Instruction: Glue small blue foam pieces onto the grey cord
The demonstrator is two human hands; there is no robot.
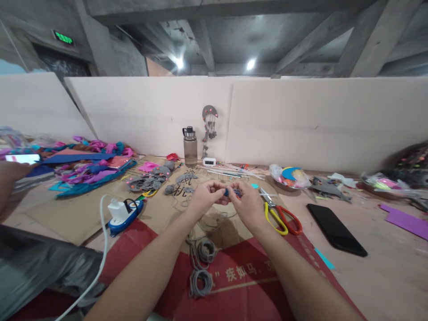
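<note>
Cluttered craft table [384,276]; I see my left hand [204,196] and right hand [245,203] meeting above it, fingertips pinched shut on a small blue piece [230,192]. Best kept steady, close, over the cardboard [83,218].

On the tabletop [384,276], scissors [279,216] lie just right of both hands, a phone [336,229] farther right, a bottle [190,147] behind, cord coils [200,267] in front.

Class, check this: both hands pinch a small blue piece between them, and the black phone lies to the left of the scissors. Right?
Not quite. In the head view the black phone lies right of the scissors, not left. Both hands, left hand and right hand, do pinch the small blue piece.
</note>
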